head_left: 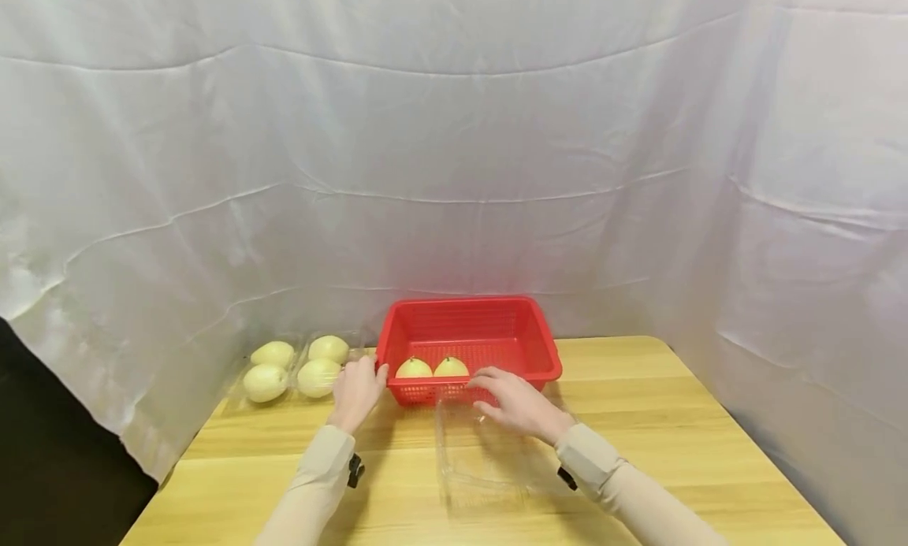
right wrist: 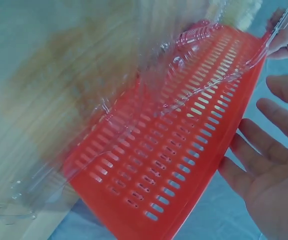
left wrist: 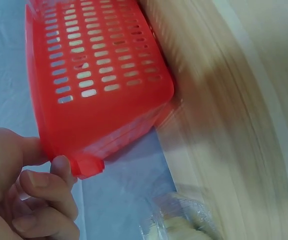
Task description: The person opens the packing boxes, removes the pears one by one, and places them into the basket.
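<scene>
A red slotted basket (head_left: 470,310) stands at the back of the table. Two round yellow fruits with short stems, pear-like (head_left: 414,368), lie at its front left inside. My left hand (head_left: 358,393) pinches the rim at the left front corner between thumb and forefinger, as the left wrist view (left wrist: 44,185) also shows. My right hand (head_left: 521,404) is at the front rim, fingers extended and apart; in the right wrist view its fingertips (right wrist: 229,165) are at the rim, holding nothing. Below it, in front of the basket, lies a clear plastic container (head_left: 489,479).
At the back left, clear plastic packs (head_left: 294,373) hold several yellow fruits (head_left: 266,383). A pale cloth (head_left: 454,152) hangs behind and beside the wooden table (head_left: 638,443). A black shape (head_left: 57,443) stands at the far left.
</scene>
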The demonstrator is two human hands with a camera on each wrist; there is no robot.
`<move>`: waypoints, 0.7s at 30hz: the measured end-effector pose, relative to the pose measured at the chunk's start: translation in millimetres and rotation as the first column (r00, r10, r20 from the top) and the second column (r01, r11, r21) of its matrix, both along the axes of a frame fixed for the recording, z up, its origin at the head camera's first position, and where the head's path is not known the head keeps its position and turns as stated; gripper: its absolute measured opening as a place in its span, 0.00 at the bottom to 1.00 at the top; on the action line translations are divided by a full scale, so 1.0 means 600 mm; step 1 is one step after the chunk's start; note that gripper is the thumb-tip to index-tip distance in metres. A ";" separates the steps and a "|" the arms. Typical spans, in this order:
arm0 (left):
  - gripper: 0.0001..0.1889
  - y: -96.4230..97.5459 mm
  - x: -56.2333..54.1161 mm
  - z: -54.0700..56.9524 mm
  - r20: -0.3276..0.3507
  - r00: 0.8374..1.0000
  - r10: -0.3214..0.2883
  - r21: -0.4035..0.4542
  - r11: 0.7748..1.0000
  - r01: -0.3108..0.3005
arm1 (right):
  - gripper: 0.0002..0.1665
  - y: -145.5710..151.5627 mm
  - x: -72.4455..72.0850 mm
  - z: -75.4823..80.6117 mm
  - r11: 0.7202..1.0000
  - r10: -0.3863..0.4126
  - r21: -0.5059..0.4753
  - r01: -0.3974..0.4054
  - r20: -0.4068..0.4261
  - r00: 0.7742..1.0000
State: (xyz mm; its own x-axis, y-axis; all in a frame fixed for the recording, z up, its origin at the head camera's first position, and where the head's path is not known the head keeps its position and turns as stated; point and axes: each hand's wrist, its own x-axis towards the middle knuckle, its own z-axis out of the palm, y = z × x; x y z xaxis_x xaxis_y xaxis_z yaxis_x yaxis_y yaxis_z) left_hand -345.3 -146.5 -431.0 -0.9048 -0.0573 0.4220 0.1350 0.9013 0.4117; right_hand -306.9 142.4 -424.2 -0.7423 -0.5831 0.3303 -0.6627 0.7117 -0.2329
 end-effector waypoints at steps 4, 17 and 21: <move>0.11 -0.004 0.008 0.001 0.000 1.000 0.001 0.006 1.000 -0.001 | 0.20 0.003 0.015 0.000 0.997 0.059 0.059 -0.057 -0.034 0.998; 0.06 -0.010 0.021 0.001 -0.009 0.999 -0.054 0.060 0.997 0.054 | 0.26 0.038 0.079 -0.011 0.979 0.169 0.084 -0.188 0.193 0.966; 0.05 -0.007 0.022 0.003 0.001 0.998 -0.066 0.076 0.995 0.066 | 0.24 0.041 0.089 -0.014 0.969 0.211 0.095 -0.230 0.179 0.961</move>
